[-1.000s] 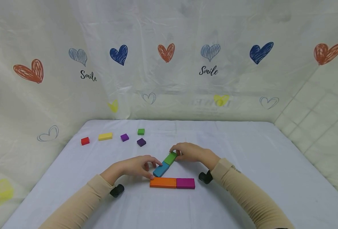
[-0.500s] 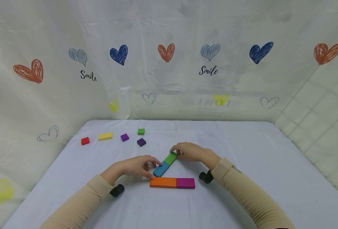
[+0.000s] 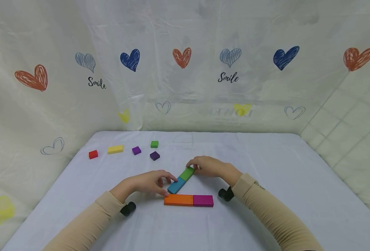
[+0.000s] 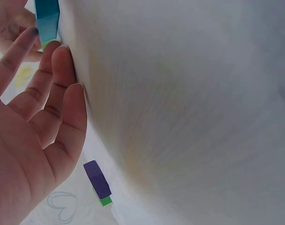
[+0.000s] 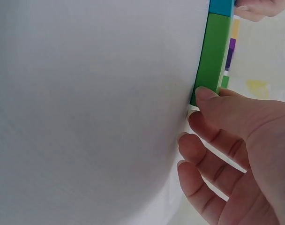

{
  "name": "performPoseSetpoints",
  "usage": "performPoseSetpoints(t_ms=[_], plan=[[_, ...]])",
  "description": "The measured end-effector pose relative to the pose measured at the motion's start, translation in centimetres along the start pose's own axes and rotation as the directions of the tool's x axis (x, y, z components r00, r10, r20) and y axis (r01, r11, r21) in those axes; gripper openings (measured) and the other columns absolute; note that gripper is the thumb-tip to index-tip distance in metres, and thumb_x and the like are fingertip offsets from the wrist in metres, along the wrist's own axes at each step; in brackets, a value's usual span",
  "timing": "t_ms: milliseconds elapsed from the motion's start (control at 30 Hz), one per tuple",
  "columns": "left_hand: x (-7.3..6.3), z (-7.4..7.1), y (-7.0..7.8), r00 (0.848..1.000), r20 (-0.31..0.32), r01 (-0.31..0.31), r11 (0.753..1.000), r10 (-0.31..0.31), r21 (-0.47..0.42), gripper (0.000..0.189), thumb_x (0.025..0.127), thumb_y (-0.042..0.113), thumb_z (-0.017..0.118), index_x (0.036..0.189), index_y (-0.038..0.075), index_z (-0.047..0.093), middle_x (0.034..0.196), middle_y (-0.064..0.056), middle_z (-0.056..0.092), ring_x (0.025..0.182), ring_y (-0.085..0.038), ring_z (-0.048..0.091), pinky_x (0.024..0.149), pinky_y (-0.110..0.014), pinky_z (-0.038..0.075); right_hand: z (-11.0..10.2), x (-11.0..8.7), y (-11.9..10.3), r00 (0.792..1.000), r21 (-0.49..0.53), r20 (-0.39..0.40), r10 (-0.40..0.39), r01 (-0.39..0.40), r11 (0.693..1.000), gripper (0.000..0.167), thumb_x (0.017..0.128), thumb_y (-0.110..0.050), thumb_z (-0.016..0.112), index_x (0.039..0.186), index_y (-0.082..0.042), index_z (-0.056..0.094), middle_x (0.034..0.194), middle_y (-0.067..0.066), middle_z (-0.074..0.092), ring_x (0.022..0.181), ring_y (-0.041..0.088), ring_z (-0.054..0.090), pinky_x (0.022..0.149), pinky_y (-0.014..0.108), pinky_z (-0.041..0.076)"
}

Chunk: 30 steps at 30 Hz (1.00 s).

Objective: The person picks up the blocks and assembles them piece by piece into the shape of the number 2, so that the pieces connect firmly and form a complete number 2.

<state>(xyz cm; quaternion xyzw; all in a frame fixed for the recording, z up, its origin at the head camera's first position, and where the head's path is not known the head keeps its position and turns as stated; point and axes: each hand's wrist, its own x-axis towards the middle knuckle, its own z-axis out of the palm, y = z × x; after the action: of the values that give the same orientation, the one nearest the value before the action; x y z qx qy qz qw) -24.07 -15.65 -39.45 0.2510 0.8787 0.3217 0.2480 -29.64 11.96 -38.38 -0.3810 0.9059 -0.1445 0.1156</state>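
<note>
Orange block [image 3: 178, 200] and magenta block [image 3: 203, 201] flat up front, then, just behind, blue block [image 3: 175, 187] touched by a loosely spread left hand [image 3: 148, 181] and butted basically end-to-end with green block [image 3: 186, 174], slanting away rightward to a far end pinched in the right hand [image 3: 208, 166].

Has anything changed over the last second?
Barely: the right hand and the green block it pinches may have edged very slightly rightward. No visible grasp or release. The left hand, blue block, orange block and magenta block look unmoved.
</note>
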Motion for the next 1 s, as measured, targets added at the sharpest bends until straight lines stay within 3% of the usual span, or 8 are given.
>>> performPoseSetpoints(t_ms=[300, 533, 800, 1000], plan=[[0.0, -0.1, -0.1, 1.000, 0.002, 0.000, 1.000, 0.000, 0.006, 0.049, 0.090, 0.023, 0.081, 0.136, 0.027, 0.064, 0.120, 0.006, 0.059, 0.107, -0.019, 0.055, 0.090, -0.040, 0.050, 0.1, -0.2, -0.4, 0.999, 0.008, 0.008, 0.045, -0.045, 0.999, 0.047, 0.098, -0.008, 0.070, 0.143, -0.015, 0.061, 0.098, -0.001, 0.060, 0.089, 0.017, 0.055, 0.080, 0.031, 0.052], [0.1, 0.0, -0.5, 1.000, -0.002, -0.013, 1.000, 0.013, 0.023, 0.049, 0.090, 0.023, 0.081, 0.136, 0.028, 0.063, 0.119, 0.006, 0.059, 0.104, -0.018, 0.055, 0.089, -0.039, 0.050, 0.3, -0.7, -0.4, 0.999, -0.015, -0.016, 0.034, -0.035, 0.999, 0.046, 0.098, -0.010, 0.071, 0.142, -0.013, 0.061, 0.106, 0.001, 0.064, 0.093, 0.018, 0.058, 0.086, 0.035, 0.054], [0.1, -0.1, -0.5, 1.000, 0.000, -0.006, 0.999, 0.006, 0.031, 0.050, 0.090, 0.024, 0.081, 0.136, 0.029, 0.063, 0.120, 0.006, 0.059, 0.105, -0.018, 0.055, 0.089, -0.039, 0.050, 0.5, -1.7, -0.2, 0.999, -0.026, -0.041, 0.016, -0.018, 0.999, 0.044, 0.098, -0.011, 0.070, 0.141, -0.016, 0.062, 0.104, 0.001, 0.062, 0.083, 0.015, 0.057, 0.077, 0.029, 0.052], [0.1, 0.0, -0.4, 1.000, 0.003, -0.008, 1.000, 0.008, 0.029, 0.050, 0.091, 0.024, 0.081, 0.137, 0.028, 0.063, 0.120, 0.006, 0.059, 0.106, -0.018, 0.055, 0.089, -0.040, 0.051, 0.7, -2.2, -0.1, 0.999, 0.073, -0.037, 0.016, -0.014, 0.997, 0.043, 0.098, -0.011, 0.070, 0.140, -0.015, 0.063, 0.103, -0.001, 0.062, 0.083, 0.014, 0.055, 0.077, 0.028, 0.051]])
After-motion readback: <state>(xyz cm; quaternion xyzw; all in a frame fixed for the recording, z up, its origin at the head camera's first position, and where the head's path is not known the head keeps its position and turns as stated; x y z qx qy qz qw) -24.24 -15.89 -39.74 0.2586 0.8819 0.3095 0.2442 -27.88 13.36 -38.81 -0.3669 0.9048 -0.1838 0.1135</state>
